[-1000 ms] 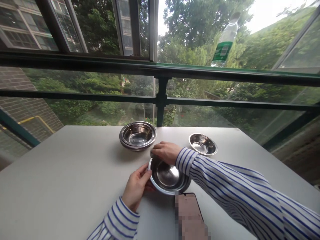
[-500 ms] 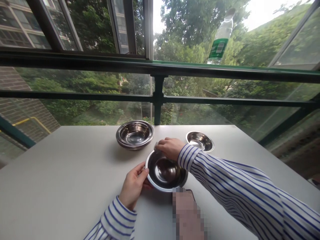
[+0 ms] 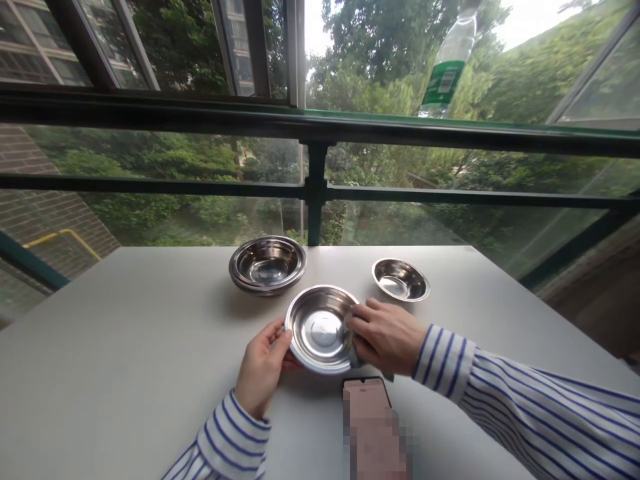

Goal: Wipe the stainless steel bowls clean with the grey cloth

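Note:
A shiny steel bowl (image 3: 320, 330) is held over the front middle of the table, its inside facing up and toward me. My left hand (image 3: 265, 363) grips its left rim, thumb on the edge and fingers underneath. At the right side of the bowl, my right hand (image 3: 385, 333) is closed on a pale, crumpled cloth (image 3: 349, 327), pressing it against the rim and inner wall; most of the cloth is hidden by the fingers. Behind the bowl to the left stand nested steel bowls (image 3: 269, 267). Further right sits a smaller steel bowl (image 3: 400, 280).
A phone (image 3: 373, 420) lies on the white table (image 3: 125, 360) just in front of the bowl, its screen partly blurred. Past the table's far edge runs a dark green railing (image 3: 200, 120). A plastic bottle with a green label (image 3: 445, 77) stands on that railing.
My right hand has moved from the bowl's far rim round to its right side, with the cloth. The bowl has shifted slightly, and its inside looks brighter. My left hand keeps its hold.

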Action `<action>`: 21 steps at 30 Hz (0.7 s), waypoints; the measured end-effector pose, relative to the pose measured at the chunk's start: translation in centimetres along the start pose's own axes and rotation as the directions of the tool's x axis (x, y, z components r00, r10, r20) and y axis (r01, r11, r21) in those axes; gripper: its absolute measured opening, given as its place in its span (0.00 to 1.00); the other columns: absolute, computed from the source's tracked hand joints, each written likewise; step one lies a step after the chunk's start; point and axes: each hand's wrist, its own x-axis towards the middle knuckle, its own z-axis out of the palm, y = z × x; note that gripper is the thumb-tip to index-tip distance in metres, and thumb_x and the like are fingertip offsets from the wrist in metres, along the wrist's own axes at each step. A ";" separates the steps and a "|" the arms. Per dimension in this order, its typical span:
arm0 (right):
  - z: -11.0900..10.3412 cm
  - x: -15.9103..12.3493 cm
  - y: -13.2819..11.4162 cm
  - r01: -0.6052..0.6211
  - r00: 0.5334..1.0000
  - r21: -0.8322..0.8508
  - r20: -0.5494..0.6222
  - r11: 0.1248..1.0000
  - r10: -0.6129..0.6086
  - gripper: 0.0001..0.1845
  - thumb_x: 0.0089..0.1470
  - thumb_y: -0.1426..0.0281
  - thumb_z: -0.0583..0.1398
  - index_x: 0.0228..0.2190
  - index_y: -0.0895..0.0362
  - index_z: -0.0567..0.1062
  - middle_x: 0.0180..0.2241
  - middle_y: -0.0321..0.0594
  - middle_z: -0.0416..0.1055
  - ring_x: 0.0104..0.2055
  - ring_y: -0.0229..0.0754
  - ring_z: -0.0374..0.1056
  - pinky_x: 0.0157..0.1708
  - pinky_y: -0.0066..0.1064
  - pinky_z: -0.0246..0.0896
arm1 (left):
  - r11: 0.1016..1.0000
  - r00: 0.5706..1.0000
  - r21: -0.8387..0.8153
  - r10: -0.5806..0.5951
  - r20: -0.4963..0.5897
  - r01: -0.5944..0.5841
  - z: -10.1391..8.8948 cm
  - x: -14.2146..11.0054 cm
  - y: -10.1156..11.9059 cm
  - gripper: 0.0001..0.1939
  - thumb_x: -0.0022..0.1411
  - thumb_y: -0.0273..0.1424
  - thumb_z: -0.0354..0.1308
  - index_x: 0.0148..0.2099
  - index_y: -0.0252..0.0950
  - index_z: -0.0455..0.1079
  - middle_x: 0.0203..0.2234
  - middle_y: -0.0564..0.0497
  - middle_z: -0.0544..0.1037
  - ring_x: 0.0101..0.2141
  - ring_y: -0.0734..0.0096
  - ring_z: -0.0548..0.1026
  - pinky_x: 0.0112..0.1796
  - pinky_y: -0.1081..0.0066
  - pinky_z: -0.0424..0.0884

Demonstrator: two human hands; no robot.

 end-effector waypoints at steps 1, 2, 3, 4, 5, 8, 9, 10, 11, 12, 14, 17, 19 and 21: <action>0.1 -0.3 -0.6 0.004 0.999 0.039 0.037 0.999 -0.005 0.14 0.50 0.64 0.54 0.35 0.59 0.71 0.32 0.45 0.66 0.33 0.43 0.58 0.31 0.33 0.54 | 1.000 1.000 0.005 0.012 -0.006 -0.011 0.0 0.0 -0.1 0.22 0.50 0.35 0.60 0.46 0.30 0.65 0.21 0.56 0.71 0.18 0.74 0.71 0.18 0.73 0.70; 0.2 -0.5 -1.0 0.013 0.997 0.075 0.070 0.997 -0.018 0.16 0.47 0.62 0.56 0.36 0.59 0.70 0.31 0.44 0.65 0.33 0.43 0.58 0.30 0.32 0.54 | 1.000 1.000 0.013 0.022 -0.010 -0.022 -0.1 0.0 -0.1 0.22 0.49 0.35 0.60 0.46 0.30 0.65 0.21 0.56 0.71 0.18 0.73 0.71 0.18 0.72 0.70; 0.2 -0.6 -1.3 0.025 0.995 0.097 0.097 0.995 -0.035 0.18 0.44 0.62 0.58 0.38 0.58 0.70 0.32 0.43 0.65 0.33 0.43 0.58 0.29 0.32 0.54 | 0.999 0.999 0.021 0.032 -0.012 -0.031 -0.2 0.1 -0.2 0.22 0.49 0.35 0.61 0.46 0.31 0.65 0.21 0.56 0.70 0.18 0.73 0.71 0.18 0.71 0.71; 0.1 -0.6 -1.4 0.042 0.992 0.101 0.111 0.994 -0.054 0.20 0.42 0.64 0.59 0.39 0.58 0.69 0.32 0.42 0.65 0.33 0.43 0.59 0.29 0.32 0.54 | 0.999 0.999 0.027 0.043 -0.016 -0.042 -0.2 0.1 -0.3 0.23 0.49 0.35 0.61 0.46 0.31 0.66 0.21 0.56 0.70 0.17 0.73 0.71 0.17 0.71 0.71; -0.1 -0.5 -1.2 0.067 0.991 0.088 0.109 0.994 -0.076 0.20 0.41 0.67 0.59 0.40 0.57 0.69 0.33 0.42 0.65 0.34 0.43 0.59 0.29 0.31 0.54 | 0.998 0.998 0.033 0.055 -0.021 -0.054 -0.3 0.2 -0.3 0.23 0.49 0.35 0.61 0.46 0.32 0.66 0.21 0.56 0.69 0.17 0.73 0.71 0.18 0.71 0.71; -1.1 0.6 0.0 0.137 0.990 -0.053 -0.006 0.989 -0.138 0.18 0.47 0.74 0.56 0.43 0.58 0.68 0.37 0.43 0.66 0.36 0.42 0.58 0.30 0.31 0.54 | 0.996 0.996 0.037 0.085 -0.035 -0.084 -0.4 0.3 -0.5 0.22 0.48 0.34 0.61 0.46 0.33 0.66 0.23 0.57 0.68 0.18 0.75 0.70 0.18 0.71 0.72; -1.4 1.1 0.5 0.145 0.985 -0.133 -0.079 0.980 -0.156 0.17 0.51 0.75 0.54 0.44 0.58 0.67 0.39 0.44 0.66 0.36 0.42 0.58 0.31 0.32 0.54 | 0.995 0.995 0.039 0.089 -0.037 -0.088 -0.4 0.3 -0.5 0.22 0.49 0.34 0.61 0.47 0.33 0.66 0.23 0.57 0.67 0.18 0.75 0.70 0.18 0.71 0.72; -1.7 1.8 1.0 0.163 0.967 -0.231 -0.154 0.959 -0.202 0.16 0.54 0.75 0.51 0.45 0.58 0.66 0.41 0.45 0.66 0.37 0.43 0.58 0.31 0.33 0.54 | 0.995 0.995 0.040 0.091 -0.037 -0.090 -0.4 0.3 -0.5 0.22 0.49 0.34 0.61 0.47 0.33 0.66 0.23 0.57 0.67 0.18 0.76 0.70 0.18 0.71 0.72; -1.8 2.4 1.5 0.193 0.939 -0.326 -0.212 0.926 -0.271 0.15 0.57 0.75 0.49 0.46 0.58 0.66 0.43 0.46 0.65 0.38 0.43 0.58 0.31 0.34 0.53 | 0.995 0.995 0.042 0.092 -0.035 -0.091 -0.4 0.2 -0.6 0.22 0.49 0.34 0.61 0.47 0.33 0.66 0.23 0.57 0.66 0.17 0.76 0.70 0.18 0.71 0.72; -1.8 3.0 1.8 0.220 0.908 -0.407 -0.247 0.886 -0.339 0.15 0.58 0.76 0.47 0.46 0.58 0.66 0.45 0.46 0.65 0.38 0.43 0.58 0.31 0.34 0.53 | 0.995 0.995 0.044 0.095 -0.034 -0.094 -0.3 0.2 -0.6 0.22 0.49 0.34 0.61 0.47 0.33 0.66 0.23 0.58 0.66 0.17 0.77 0.70 0.18 0.71 0.72; -1.3 3.9 2.3 0.275 0.863 -0.512 -0.242 0.814 -0.443 0.16 0.59 0.77 0.45 0.44 0.59 0.67 0.46 0.47 0.64 0.39 0.43 0.58 0.31 0.35 0.52 | 0.993 0.993 0.040 0.111 -0.037 -0.109 -0.2 0.1 -0.5 0.22 0.49 0.34 0.61 0.47 0.32 0.65 0.24 0.58 0.65 0.17 0.77 0.70 0.18 0.72 0.72; -0.1 4.2 2.3 0.274 0.904 -0.498 -0.157 0.823 -0.397 0.16 0.57 0.78 0.46 0.43 0.60 0.69 0.43 0.48 0.66 0.38 0.43 0.59 0.30 0.35 0.52 | 0.992 0.992 0.016 0.122 -0.043 -0.121 0.0 0.0 -0.4 0.22 0.49 0.34 0.61 0.47 0.33 0.66 0.24 0.57 0.66 0.19 0.76 0.71 0.19 0.72 0.73; 0.4 3.7 2.0 0.200 0.959 -0.398 -0.107 0.895 -0.262 0.17 0.55 0.72 0.51 0.46 0.61 0.67 0.42 0.50 0.66 0.38 0.46 0.59 0.30 0.36 0.53 | 0.993 0.992 0.001 0.114 -0.046 -0.114 0.1 0.0 -0.3 0.22 0.49 0.35 0.61 0.46 0.33 0.66 0.24 0.57 0.66 0.19 0.76 0.71 0.20 0.72 0.73; 0.2 2.9 1.6 0.110 0.989 -0.293 -0.061 0.950 -0.134 0.24 0.50 0.67 0.55 0.50 0.61 0.64 0.43 0.52 0.65 0.38 0.49 0.59 0.30 0.37 0.53 | 0.994 0.993 -0.009 0.107 -0.058 -0.108 0.2 0.0 -0.2 0.23 0.48 0.35 0.61 0.47 0.33 0.66 0.24 0.57 0.67 0.18 0.76 0.71 0.20 0.72 0.73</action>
